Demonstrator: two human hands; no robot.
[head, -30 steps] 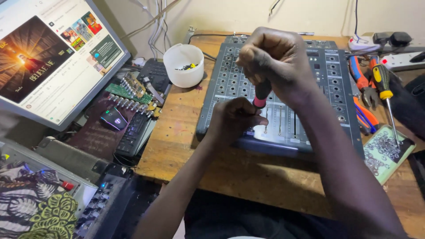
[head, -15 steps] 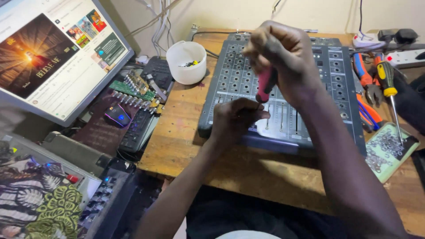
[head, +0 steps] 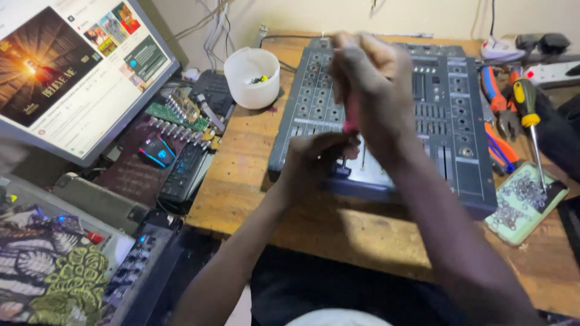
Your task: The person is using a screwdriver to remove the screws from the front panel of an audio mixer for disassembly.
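A grey audio mixer (head: 444,130) lies flat on the wooden table (head: 241,175). My right hand (head: 371,90) is closed around the red handle of a screwdriver (head: 350,118) that stands upright over the mixer's front left part. My left hand (head: 314,160) rests on the mixer's front edge, its fingers pinched around the screwdriver's lower shaft. The tip is hidden behind my left hand. Motion blur softens my right hand.
A white plastic cup (head: 252,77) with small parts stands left of the mixer. A monitor (head: 72,66), a green circuit board (head: 178,115) and a keyboard (head: 184,172) fill the left. Pliers (head: 498,102), a yellow-handled screwdriver (head: 528,118) and a phone (head: 525,202) lie to the right.
My right hand has turned on the screwdriver handle and shifted slightly left. My left hand stays at the shaft. The camera view has drifted a little.
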